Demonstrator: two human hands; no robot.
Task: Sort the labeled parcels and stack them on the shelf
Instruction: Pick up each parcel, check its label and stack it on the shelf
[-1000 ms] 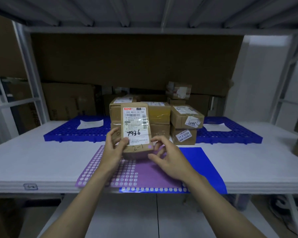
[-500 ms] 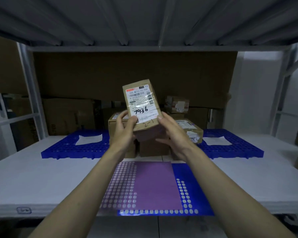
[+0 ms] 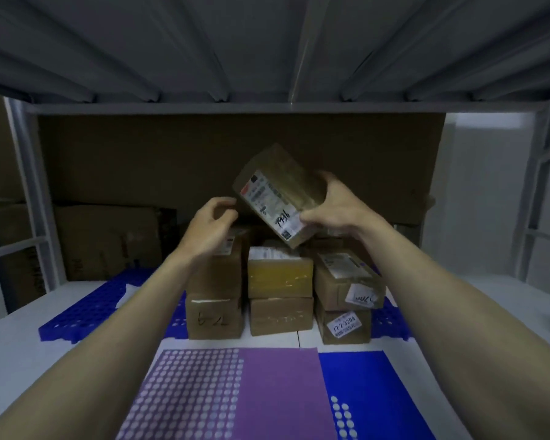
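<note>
Parcel (image 3: 277, 198) marked 7936 is up in the air, tilted hard with its label facing down-left, held above the stacks at the back of the shelf (image 3: 19, 338). Right hand (image 3: 334, 211) has it, fingers wrapped round the top right edge and thumb pressing the lower end near the handwritten number. Left hand (image 3: 211, 225) is just beside the parcel's lower left edge, fingers loosely curled and holding nothing, not quite touching as far as I can tell. Below sit three stacks of two on the blue pallet (image 3: 86, 315): the left stack (image 3: 215, 296) has "6-2" scrawled on the bottom box, the middle stack (image 3: 280, 296) has a yellow-taped box on top, and the right stack (image 3: 345, 296) carries a sticker reading 17-2-3204 on the lower box. Closer in, a purple mat (image 3: 267, 392) with white dots overlaps a blue mat (image 3: 362, 392). Bigger cardboard cartons (image 3: 108, 239) stand at the back left.
</note>
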